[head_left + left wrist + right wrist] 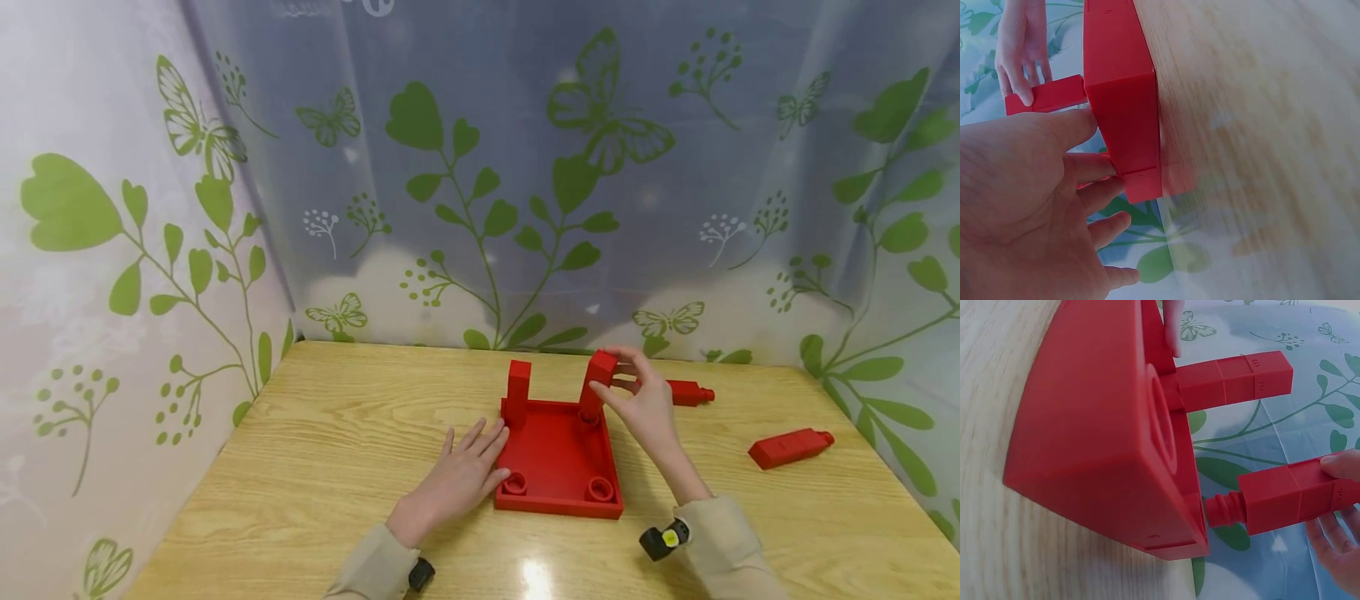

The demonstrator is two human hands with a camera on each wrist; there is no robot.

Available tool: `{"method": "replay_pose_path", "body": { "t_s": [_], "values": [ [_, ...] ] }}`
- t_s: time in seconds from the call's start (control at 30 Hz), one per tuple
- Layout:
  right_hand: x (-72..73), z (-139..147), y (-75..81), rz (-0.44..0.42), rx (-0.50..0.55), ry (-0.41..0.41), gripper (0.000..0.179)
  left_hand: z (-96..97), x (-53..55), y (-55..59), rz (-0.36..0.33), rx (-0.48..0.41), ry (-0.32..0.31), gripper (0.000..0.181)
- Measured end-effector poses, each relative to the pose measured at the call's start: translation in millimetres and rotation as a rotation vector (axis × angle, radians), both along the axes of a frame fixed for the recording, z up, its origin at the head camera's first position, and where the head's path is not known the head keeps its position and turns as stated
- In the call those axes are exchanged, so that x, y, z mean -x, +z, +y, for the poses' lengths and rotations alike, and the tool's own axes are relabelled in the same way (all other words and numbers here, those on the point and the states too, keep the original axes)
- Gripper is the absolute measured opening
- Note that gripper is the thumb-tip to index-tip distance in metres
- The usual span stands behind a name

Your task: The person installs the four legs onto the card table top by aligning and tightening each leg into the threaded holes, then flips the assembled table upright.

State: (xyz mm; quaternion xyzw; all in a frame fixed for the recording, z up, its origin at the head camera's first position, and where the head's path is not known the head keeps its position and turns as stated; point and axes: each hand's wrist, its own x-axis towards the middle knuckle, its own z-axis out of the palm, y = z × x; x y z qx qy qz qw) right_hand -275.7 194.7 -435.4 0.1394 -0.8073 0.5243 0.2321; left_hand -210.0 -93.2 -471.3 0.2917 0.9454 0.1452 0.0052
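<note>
A shallow square red toy tabletop (555, 454) lies with its hollow side up and a round socket at each corner. One red block-like leg (518, 387) stands upright in the far left corner. My right hand (647, 410) pinches a second red leg (1300, 490) between thumb and fingers over the far right corner. In the right wrist view, its threaded end (1225, 509) is right at the socket mouth, slightly tilted, with the thread showing. My left hand (461, 471) rests against the tabletop's left side, fingers extended, the fingertips touching its wall in the left wrist view.
Two more red legs lie on the wooden table (360, 417) to the right: one leg (690, 392) partly behind my right hand, the other leg (791, 448) farther right. A leaf-patterned curtain (480, 183) hangs behind the table and along its left side.
</note>
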Motion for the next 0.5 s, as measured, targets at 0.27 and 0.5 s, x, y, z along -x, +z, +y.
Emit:
{"method": "replay_pose_path", "body": {
  "t_s": [0.27, 0.5],
  "values": [
    [0.6, 0.3, -3.3, -0.059, 0.002, 0.006, 0.053, 0.3, 0.5, 0.2, -0.007, -0.007, -0.001, 0.061],
    [4.6, 2.2, -7.9, -0.09, -0.052, 0.003, 0.054, 0.0, 0.4, -0.4, -0.01, -0.001, 0.001, 0.061]
  ]
}}
